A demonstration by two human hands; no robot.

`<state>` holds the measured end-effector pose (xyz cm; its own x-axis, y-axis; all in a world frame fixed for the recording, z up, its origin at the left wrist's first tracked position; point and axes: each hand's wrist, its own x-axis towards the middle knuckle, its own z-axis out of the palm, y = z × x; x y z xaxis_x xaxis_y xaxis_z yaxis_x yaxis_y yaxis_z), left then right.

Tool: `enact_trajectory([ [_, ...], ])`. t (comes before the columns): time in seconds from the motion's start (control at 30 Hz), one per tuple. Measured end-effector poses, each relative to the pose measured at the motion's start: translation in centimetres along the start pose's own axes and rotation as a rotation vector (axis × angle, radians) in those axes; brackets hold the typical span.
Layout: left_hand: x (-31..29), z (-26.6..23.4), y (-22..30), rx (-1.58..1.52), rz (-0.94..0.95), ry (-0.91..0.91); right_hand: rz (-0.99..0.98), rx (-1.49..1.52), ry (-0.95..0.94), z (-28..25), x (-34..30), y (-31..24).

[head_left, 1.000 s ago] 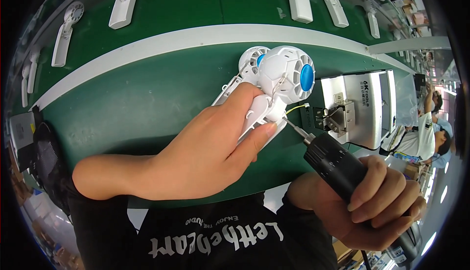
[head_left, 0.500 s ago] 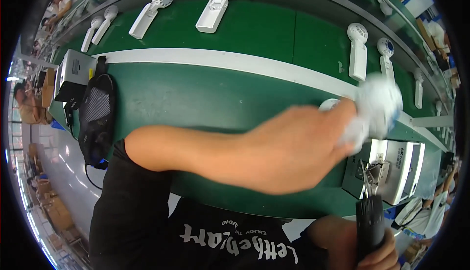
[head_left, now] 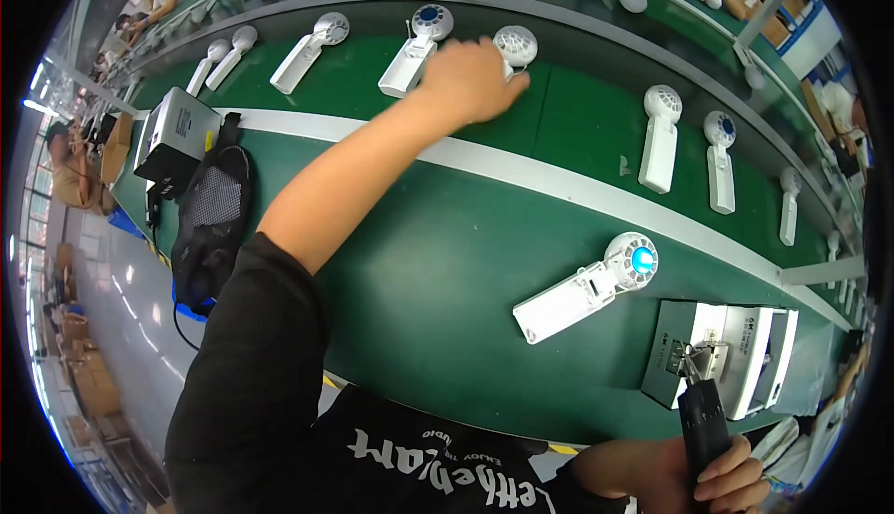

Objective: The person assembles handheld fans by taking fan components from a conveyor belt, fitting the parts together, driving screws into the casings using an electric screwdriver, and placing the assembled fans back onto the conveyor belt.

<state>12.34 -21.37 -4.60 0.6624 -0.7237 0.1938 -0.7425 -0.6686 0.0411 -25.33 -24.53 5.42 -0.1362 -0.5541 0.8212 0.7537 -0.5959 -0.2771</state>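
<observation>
Beyond the white plastic fan with bright-blue hub [head_left: 566,304], the left hand [head_left: 463,84], grip unclear, partly hides a white round-headed fan [head_left: 516,46], while to its right the right hand [head_left: 734,480] clasps a black cylindrical screwdriver [head_left: 704,423].

From the person's head, the left of two side-by-side fisheye cameras looks down over the green worktop [head_left: 419,253], fairly close above it, the black shirt [head_left: 354,477] at the lower edge, straight lines bending toward the rim

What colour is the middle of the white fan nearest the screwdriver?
Bright blue: the middle of the fan shows best in the head view.
</observation>
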Motion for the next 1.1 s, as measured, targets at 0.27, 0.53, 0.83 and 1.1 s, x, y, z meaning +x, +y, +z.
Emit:
enact_trajectory([
  [0.27, 2.7, -0.9, -16.9, -0.325, -0.461, -0.216, -0.011, -0.060, 0.050, -3.4, 4.7, -1.0],
  [0.53, -2.7, -5.7, -6.8, -1.528, -0.500, -0.118, 0.185, -0.244, 0.037, -4.3, 7.1, -2.4],
  [0.83, -13.6, -7.7, 10.4, -1.536, -0.136, -0.671, 0.256, -0.560, -0.091, -3.0, 4.0, 2.3],
  [1.1, -16.7, -6.8, 11.6, -1.720, 0.024, -0.680, 0.427, -0.277, -0.081, -1.7, 4.4, 2.2],
])
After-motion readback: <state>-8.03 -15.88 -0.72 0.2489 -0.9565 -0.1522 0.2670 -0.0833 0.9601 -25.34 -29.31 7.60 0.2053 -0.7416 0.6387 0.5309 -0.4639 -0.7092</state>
